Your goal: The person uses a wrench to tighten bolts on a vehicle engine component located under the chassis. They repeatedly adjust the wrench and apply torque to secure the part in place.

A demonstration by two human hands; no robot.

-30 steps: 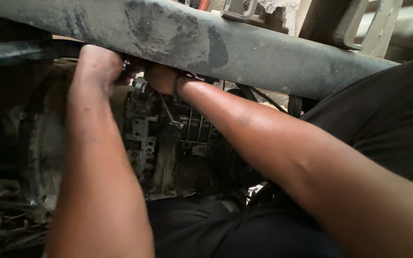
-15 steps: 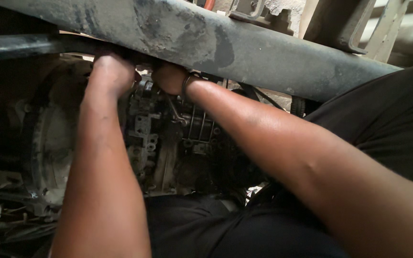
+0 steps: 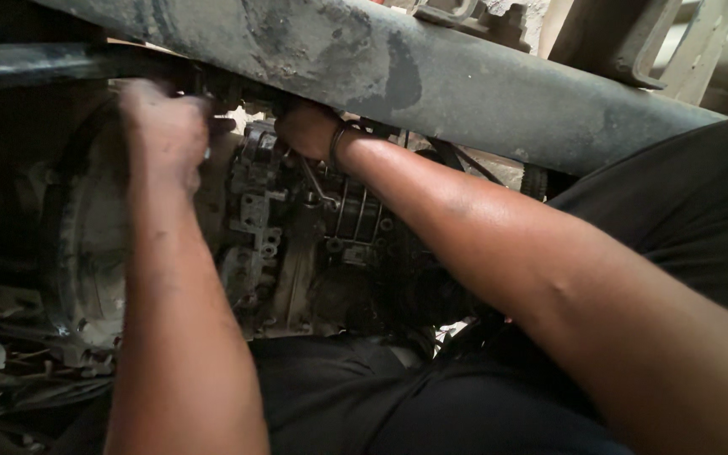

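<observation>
Both hands, left hand (image 3: 162, 126) and right hand (image 3: 305, 128), probably on gearbox (image 3: 297, 227) beneath frame beam (image 3: 431, 76).

No packages, labels, signs, screens visible

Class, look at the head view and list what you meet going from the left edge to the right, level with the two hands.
Dark pipe → left hand → ribbed metal housing → right hand → wrist band → grey beam → black-clothed leg.
</observation>
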